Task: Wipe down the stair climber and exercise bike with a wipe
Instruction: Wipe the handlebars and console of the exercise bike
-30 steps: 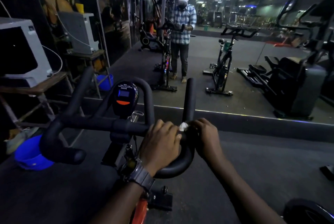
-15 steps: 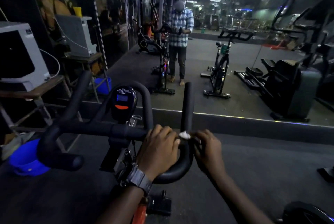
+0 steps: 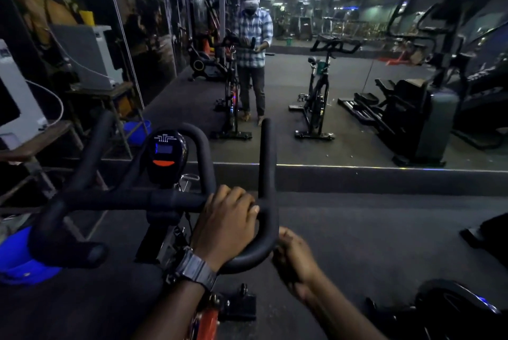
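The exercise bike's black handlebar [image 3: 132,201] fills the lower left, with its oval console [image 3: 165,154] showing a blue screen and an orange button. My left hand [image 3: 225,224] grips the right curved loop of the bar, a dark watch on its wrist. My right hand [image 3: 294,254] sits lower and to the right, by the outer side of that loop, fingers curled and blurred. The white wipe is hidden; I cannot tell whether the right hand holds it. The stair climber shows only as a reflection [image 3: 417,114] in the wall mirror at the right.
A wall mirror ahead reflects a person, two bikes and other machines. A wooden table with a white machine [image 3: 16,103] stands at the left, a blue bucket [image 3: 22,254] on the floor below. A dark machine part [image 3: 450,309] lies at the lower right.
My right hand has slid down and outward along the handlebar loop, from the top of the curve to its lower right side. The wipe, seen before between my hands, is out of sight.
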Action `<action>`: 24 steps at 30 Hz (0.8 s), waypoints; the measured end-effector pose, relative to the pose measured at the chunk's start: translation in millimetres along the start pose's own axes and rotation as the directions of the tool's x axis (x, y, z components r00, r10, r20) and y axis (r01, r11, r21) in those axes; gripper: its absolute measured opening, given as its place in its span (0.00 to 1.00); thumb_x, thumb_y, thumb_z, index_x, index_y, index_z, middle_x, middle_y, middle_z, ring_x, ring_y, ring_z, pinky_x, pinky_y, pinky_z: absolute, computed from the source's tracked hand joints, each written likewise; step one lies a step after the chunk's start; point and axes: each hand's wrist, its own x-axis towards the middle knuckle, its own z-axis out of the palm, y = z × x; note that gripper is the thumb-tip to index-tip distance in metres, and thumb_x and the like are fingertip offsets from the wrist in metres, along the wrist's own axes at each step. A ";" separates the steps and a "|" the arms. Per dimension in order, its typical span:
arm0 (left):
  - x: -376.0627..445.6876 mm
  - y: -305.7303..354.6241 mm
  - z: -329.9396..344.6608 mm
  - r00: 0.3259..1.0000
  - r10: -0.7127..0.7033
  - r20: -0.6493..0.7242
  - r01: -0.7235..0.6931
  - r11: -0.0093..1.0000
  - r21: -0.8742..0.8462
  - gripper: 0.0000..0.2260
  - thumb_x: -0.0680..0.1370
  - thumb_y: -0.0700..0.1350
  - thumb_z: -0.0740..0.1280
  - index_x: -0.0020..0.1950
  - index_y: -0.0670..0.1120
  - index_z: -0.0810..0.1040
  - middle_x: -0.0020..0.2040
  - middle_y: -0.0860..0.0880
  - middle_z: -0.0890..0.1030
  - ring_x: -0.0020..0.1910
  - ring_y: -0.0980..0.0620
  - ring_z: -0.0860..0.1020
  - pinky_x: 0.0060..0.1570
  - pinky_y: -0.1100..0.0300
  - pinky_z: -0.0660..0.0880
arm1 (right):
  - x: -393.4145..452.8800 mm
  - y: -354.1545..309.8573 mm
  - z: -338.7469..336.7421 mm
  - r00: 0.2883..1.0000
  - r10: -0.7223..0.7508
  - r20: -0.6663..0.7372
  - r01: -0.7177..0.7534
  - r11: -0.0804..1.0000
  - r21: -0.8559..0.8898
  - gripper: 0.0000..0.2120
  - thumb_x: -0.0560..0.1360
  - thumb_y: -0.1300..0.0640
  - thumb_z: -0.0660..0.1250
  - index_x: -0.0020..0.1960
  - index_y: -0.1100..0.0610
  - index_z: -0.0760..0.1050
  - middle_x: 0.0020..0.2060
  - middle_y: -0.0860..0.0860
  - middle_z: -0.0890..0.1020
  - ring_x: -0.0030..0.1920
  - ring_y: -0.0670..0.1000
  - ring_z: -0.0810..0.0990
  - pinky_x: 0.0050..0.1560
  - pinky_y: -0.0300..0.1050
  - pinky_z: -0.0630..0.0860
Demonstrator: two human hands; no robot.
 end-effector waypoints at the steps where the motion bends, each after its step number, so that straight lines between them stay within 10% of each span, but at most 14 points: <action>1: 0.1 0.3 -0.4 1.000 0.003 0.007 -0.003 1.000 0.005 0.17 0.79 0.55 0.53 0.51 0.51 0.80 0.49 0.55 0.79 0.49 0.49 0.75 0.49 0.50 0.74 | -13.6 16.5 3.7 0.991 0.088 0.101 -0.098 0.990 0.099 0.11 0.76 0.67 0.62 0.47 0.59 0.82 0.42 0.57 0.80 0.37 0.49 0.76 0.37 0.41 0.74; 6: -1.3 0.1 -0.3 1.000 0.012 0.010 -0.012 0.999 0.036 0.15 0.79 0.55 0.54 0.50 0.52 0.79 0.49 0.55 0.79 0.49 0.49 0.74 0.49 0.51 0.73 | -35.8 36.0 23.1 0.957 0.171 0.232 -0.250 0.895 0.370 0.16 0.72 0.76 0.57 0.54 0.67 0.77 0.43 0.60 0.80 0.37 0.50 0.80 0.39 0.39 0.81; 13: -2.2 0.1 -1.1 0.999 0.031 0.009 -0.031 0.999 0.032 0.14 0.79 0.54 0.56 0.50 0.51 0.79 0.49 0.54 0.79 0.49 0.50 0.74 0.48 0.52 0.73 | 2.6 18.3 15.0 0.954 0.155 0.255 -0.282 0.751 0.597 0.37 0.58 0.71 0.79 0.66 0.69 0.72 0.62 0.61 0.75 0.67 0.54 0.71 0.75 0.47 0.62; 17: -3.0 0.9 -2.7 1.000 0.028 -0.001 -0.028 0.999 0.024 0.12 0.79 0.54 0.57 0.49 0.52 0.79 0.49 0.55 0.79 0.49 0.50 0.75 0.47 0.52 0.74 | -10.0 35.6 11.7 0.937 0.180 0.300 -0.314 0.813 0.490 0.23 0.67 0.73 0.73 0.61 0.66 0.75 0.53 0.60 0.78 0.53 0.55 0.79 0.56 0.44 0.77; 21: -0.1 -0.5 -1.6 0.999 0.005 0.034 -0.005 1.000 0.002 0.15 0.78 0.56 0.57 0.51 0.51 0.80 0.50 0.56 0.79 0.50 0.51 0.75 0.50 0.52 0.75 | 23.4 4.5 8.3 0.953 0.123 0.277 -0.242 0.858 0.453 0.18 0.73 0.66 0.69 0.62 0.68 0.76 0.57 0.61 0.79 0.58 0.56 0.76 0.68 0.50 0.69; 24: 16.6 3.3 -3.6 0.995 -0.068 0.076 0.069 0.998 -0.009 0.19 0.77 0.59 0.56 0.50 0.51 0.83 0.47 0.56 0.80 0.49 0.50 0.75 0.52 0.52 0.75 | 61.3 -26.4 3.9 0.972 0.116 0.205 -0.202 0.857 0.474 0.11 0.76 0.59 0.67 0.54 0.65 0.80 0.45 0.59 0.83 0.44 0.53 0.82 0.48 0.46 0.80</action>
